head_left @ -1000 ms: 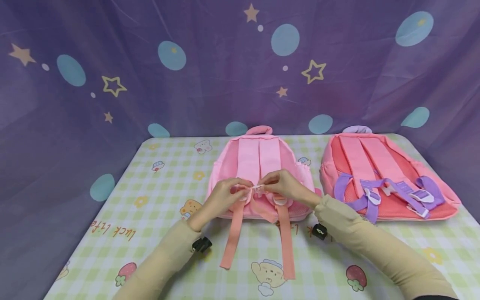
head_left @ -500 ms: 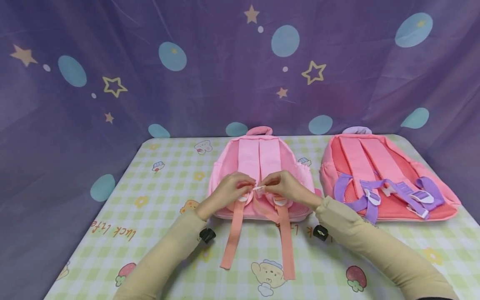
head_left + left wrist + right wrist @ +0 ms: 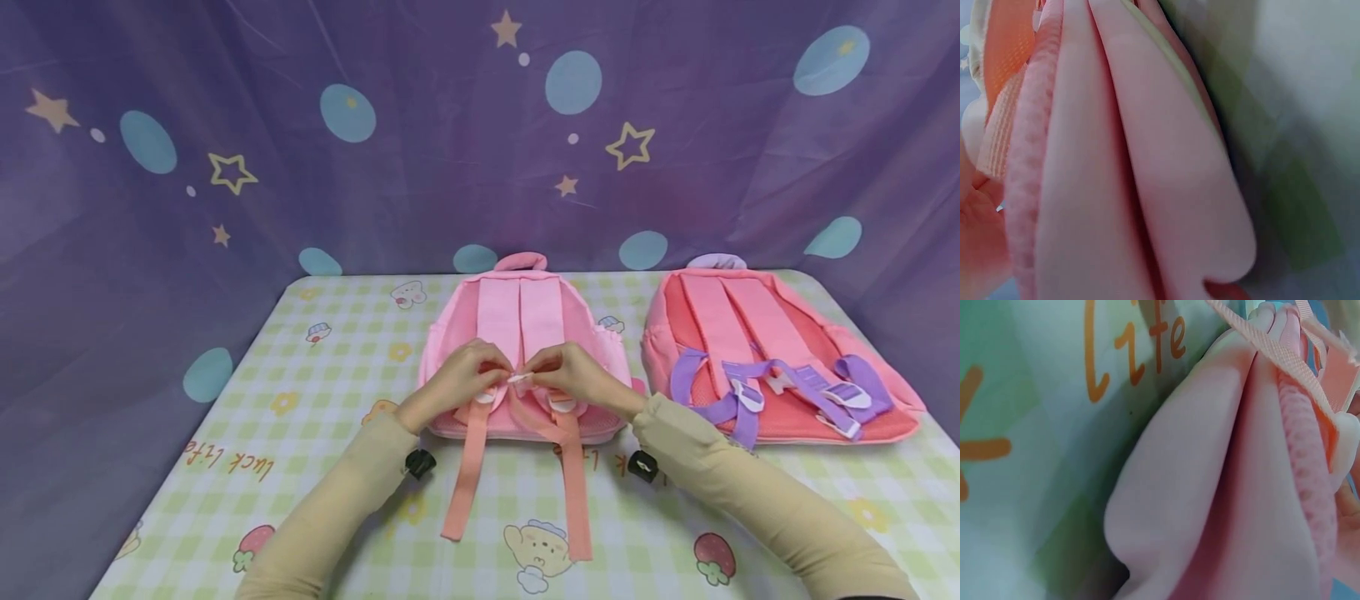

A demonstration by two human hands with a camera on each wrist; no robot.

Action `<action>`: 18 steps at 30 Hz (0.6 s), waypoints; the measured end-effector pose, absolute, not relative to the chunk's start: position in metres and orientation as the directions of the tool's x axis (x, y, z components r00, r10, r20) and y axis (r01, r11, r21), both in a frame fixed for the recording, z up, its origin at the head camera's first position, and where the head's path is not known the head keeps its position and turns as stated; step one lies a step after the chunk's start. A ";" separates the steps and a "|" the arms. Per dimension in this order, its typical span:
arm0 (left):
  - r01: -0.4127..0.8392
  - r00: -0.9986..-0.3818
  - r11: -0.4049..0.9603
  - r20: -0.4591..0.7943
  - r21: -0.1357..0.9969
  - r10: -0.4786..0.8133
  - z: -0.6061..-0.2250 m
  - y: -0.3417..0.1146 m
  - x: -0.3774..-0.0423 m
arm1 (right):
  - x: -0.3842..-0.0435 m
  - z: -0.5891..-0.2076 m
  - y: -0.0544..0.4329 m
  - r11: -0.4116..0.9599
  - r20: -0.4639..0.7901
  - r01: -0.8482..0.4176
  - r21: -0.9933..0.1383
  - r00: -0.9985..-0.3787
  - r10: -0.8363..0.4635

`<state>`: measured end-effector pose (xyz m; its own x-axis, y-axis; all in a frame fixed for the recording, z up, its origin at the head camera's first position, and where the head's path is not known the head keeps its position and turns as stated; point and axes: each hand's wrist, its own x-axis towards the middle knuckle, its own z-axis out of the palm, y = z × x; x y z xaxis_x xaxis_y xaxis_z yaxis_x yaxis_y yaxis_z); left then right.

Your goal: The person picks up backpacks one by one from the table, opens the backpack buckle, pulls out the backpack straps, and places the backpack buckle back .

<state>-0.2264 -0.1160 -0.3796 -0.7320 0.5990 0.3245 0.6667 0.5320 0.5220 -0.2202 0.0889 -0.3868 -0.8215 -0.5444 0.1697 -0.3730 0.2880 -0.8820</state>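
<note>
A pink backpack point(image 3: 498, 312) lies in the head view with its shoulder straps facing up. Over its lower middle, a small white plastic buckle point(image 3: 519, 378) sits between both hands. My left hand point(image 3: 467, 373) pinches the buckle's left end with thumb and fingertips. From the other side my right hand point(image 3: 576, 377) pinches its right end, fingers bent. Orange webbing straps point(image 3: 467, 471) hang from white adjusters toward the table's front. Both wrist views are mostly filled by the backpack's pink side point(image 3: 1166, 156), with only parts of the hands at the edges.
A coral backpack point(image 3: 708, 321) with purple webbing point(image 3: 806, 383) and white buckles lies to the right, straps up. The table wears a green checked cloth point(image 3: 330, 500) with cartoon prints. A purple starry curtain point(image 3: 450, 167) stands behind.
My left hand has shifted slightly right, bringing its fingertips closer to the right hand at the buckle. The right hand stays nearly in place. The loose orange strap end below the buckle has swung right.
</note>
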 end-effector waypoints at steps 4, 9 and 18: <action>0.672 -0.725 0.523 0.322 0.523 0.609 -0.380 -0.115 -0.229 | -0.220 -0.387 0.090 0.302 0.173 -0.383 -0.873 -0.822 -0.542; 0.648 -0.743 0.536 0.297 0.541 0.599 -0.380 -0.113 -0.231 | -0.221 -0.388 0.091 0.302 0.158 -0.367 -0.880 -0.825 -0.543; 0.616 -0.768 0.553 0.272 0.562 0.580 -0.380 -0.110 -0.233 | -0.220 -0.387 0.094 0.312 0.130 -0.356 -0.881 -0.816 -0.563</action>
